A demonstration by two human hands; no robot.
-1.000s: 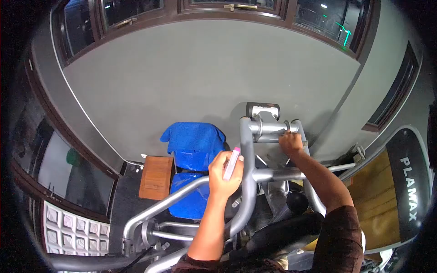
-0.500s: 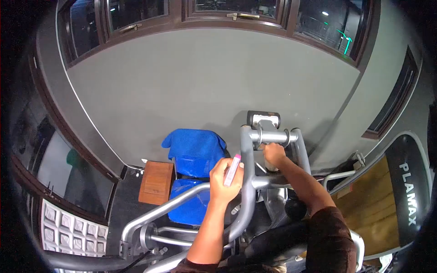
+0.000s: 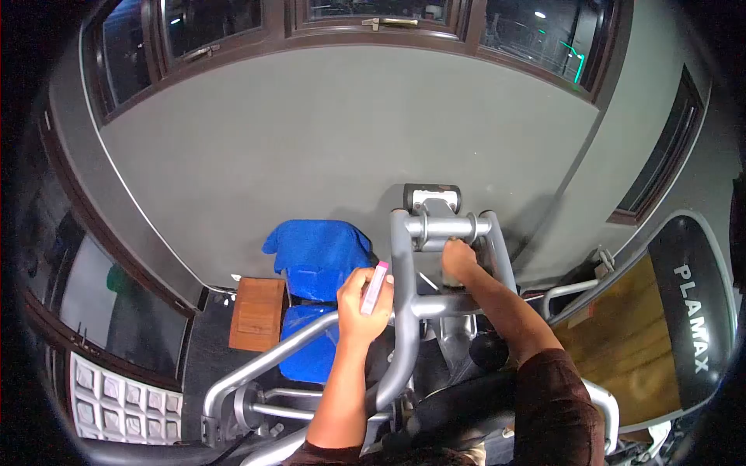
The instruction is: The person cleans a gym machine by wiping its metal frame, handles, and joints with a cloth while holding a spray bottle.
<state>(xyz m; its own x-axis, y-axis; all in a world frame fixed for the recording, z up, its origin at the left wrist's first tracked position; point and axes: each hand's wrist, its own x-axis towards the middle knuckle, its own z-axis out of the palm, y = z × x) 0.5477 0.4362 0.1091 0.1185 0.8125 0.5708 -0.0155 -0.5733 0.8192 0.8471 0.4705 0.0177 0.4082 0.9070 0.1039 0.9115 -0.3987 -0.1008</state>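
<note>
My left hand (image 3: 359, 305) is closed round a slim pink-and-white tube with a bright pink end (image 3: 374, 287), held upright beside the left post of a grey metal exercise machine frame (image 3: 401, 268). Just below the machine's upper crossbar (image 3: 449, 227), my right hand (image 3: 460, 258) is closed, with its fingers curled away from me. What it grips, if anything, is hidden. Behind the crossbar stands a black-ended roller part with a white label (image 3: 431, 196).
A blue chair (image 3: 311, 299) with a blue towel (image 3: 320, 242) over its back stands by the wall. Beside it is a brown wooden box (image 3: 256, 314). Curved grey tubes (image 3: 268, 357) run low on the left, and a panel marked PLAMAX (image 3: 684, 311) stands on the right.
The whole view has shifted slightly, so most things sit a little further left. My right hand has moved slightly up, close under the crossbar. My left hand keeps the tube beside the post.
</note>
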